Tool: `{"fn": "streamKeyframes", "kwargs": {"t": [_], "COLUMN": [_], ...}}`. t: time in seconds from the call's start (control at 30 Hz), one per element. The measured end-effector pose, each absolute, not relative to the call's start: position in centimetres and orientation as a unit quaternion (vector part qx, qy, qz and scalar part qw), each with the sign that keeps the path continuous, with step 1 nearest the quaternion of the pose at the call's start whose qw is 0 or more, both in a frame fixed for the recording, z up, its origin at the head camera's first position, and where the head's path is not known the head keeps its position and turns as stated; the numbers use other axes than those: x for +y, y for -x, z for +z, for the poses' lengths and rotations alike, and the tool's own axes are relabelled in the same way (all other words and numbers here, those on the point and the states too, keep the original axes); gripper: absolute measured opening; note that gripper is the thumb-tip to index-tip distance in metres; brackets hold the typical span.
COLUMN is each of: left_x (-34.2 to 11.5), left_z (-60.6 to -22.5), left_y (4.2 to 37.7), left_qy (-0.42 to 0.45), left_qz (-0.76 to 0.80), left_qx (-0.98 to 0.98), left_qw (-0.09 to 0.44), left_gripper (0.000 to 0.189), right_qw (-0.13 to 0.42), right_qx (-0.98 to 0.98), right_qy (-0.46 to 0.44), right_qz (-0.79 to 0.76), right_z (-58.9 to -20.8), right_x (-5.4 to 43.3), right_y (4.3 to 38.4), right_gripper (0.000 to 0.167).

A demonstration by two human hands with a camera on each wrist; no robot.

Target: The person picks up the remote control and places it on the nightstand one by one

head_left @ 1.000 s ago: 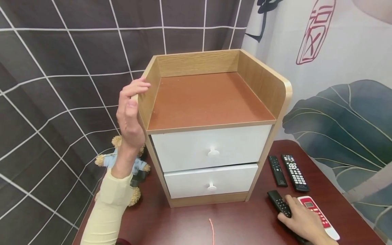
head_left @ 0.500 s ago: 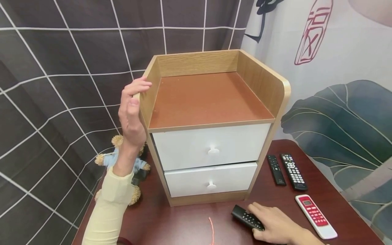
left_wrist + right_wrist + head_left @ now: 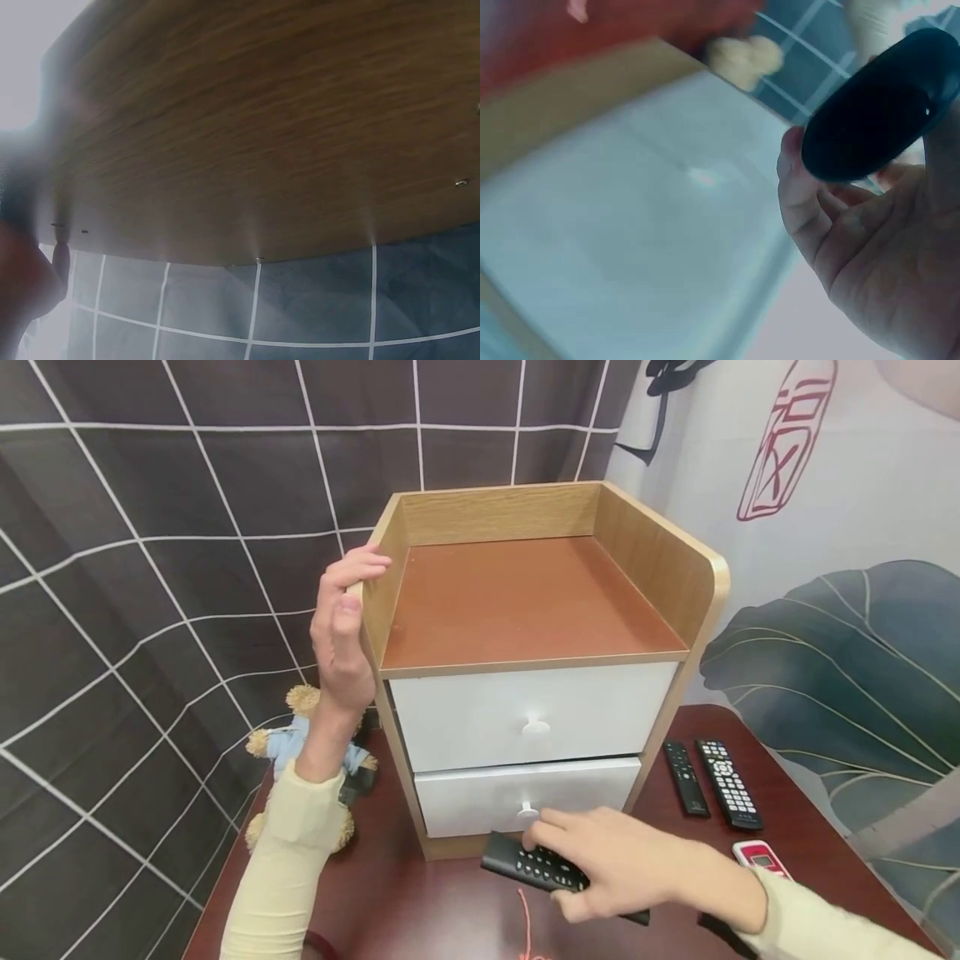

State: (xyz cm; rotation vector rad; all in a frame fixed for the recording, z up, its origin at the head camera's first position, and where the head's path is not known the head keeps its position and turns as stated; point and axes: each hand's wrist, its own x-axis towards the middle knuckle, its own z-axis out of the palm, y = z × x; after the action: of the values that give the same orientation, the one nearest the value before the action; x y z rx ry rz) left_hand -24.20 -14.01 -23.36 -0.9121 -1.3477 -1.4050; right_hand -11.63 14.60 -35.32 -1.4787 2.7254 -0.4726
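Observation:
A small wooden cabinet (image 3: 540, 610) with two white drawers stands on the dark red table (image 3: 465, 902). My left hand (image 3: 345, 635) holds its left side panel, fingers over the top edge; the left wrist view shows the panel's outer wood face (image 3: 262, 135). In front of the lower drawer (image 3: 487, 802), my right hand (image 3: 611, 860) grips a black remote control (image 3: 525, 864), buttons up. The right wrist view shows the dark end of this remote (image 3: 877, 112) between thumb and fingers. The lower drawer's front sits slightly tilted, with a dark gap above it.
Right of the cabinet lie two black remotes, one slim (image 3: 686, 779) and one wider (image 3: 729, 785). A red-and-white remote (image 3: 761, 858) is partly behind my right forearm, near a dark object (image 3: 726, 933). A teddy bear (image 3: 285, 745) sits left; a pinkish-red string (image 3: 525, 918) lies in front.
My right hand has carried the black remote leftward from beside the red-and-white remote to before the lower drawer. My left hand keeps its place on the cabinet.

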Motion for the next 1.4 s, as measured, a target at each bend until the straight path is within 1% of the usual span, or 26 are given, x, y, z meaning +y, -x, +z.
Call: {"fn": "streamKeyframes", "kwargs": {"t": [0.1,0.23,0.37,0.47,0.53,0.67,0.77,0.83,0.97,1.13,1.3,1.4], "left_x": [-14.1,-14.1,-14.1,-14.1,-14.1,-14.2,-14.5,-14.7,-14.7,-14.3,-14.1,-14.2], "left_z": [-23.3,-23.1,-22.9,-22.8,-22.8,-23.1,-23.5,-23.6,-23.7,-23.5,-23.5,-23.5], "left_y": [24.2,24.1,24.2,24.3,24.4,24.4,24.2,24.1,24.1,24.3,24.4,24.5], "left_qy": [0.376,0.379,0.382,0.387,0.388,0.382,0.373,0.370,0.374,0.385,0.388,0.388], "left_qz": [-0.572,-0.574,-0.579,-0.579,-0.574,-0.567,-0.568,-0.569,-0.570,-0.579,-0.581,-0.581], "left_qx": [-0.551,-0.545,-0.529,-0.524,-0.533,-0.553,-0.560,-0.560,-0.559,-0.539,-0.528,-0.522], "left_qw": [0.477,0.481,0.489,0.490,0.486,0.476,0.474,0.474,0.472,0.476,0.483,0.489], "left_gripper": [0.044,0.044,0.042,0.041,0.042,0.043,0.042,0.041,0.042,0.041,0.041,0.041], "right_qw": [-0.045,-0.133,-0.207,-0.230,-0.217,-0.140,-0.087,-0.066,-0.038,-0.016,0.001,0.009], "right_qx": [0.853,0.837,0.838,0.856,0.881,0.936,0.955,0.962,0.976,0.984,0.984,0.982], "right_qy": [0.506,0.525,0.501,0.460,0.417,0.320,0.281,0.264,0.216,0.176,0.173,0.181], "right_qz": [-0.120,-0.086,-0.062,-0.049,-0.045,-0.038,-0.031,-0.022,-0.005,0.030,0.047,0.046], "right_z": [-31.2,-25.8,-21.2,-18.3,-16.6,-14.2,-13.4,-13.1,-12.8,-12.5,-12.1,-11.7], "right_x": [13.4,12.1,10.9,10.0,9.2,6.8,4.8,3.7,2.3,1.0,-0.4,-1.4], "right_y": [11.8,11.6,11.7,12.4,13.0,14.8,16.4,17.5,19.1,20.2,20.9,21.5], "right_gripper": [0.047,0.048,0.045,0.044,0.043,0.043,0.043,0.042,0.035,0.031,0.026,0.027]}}
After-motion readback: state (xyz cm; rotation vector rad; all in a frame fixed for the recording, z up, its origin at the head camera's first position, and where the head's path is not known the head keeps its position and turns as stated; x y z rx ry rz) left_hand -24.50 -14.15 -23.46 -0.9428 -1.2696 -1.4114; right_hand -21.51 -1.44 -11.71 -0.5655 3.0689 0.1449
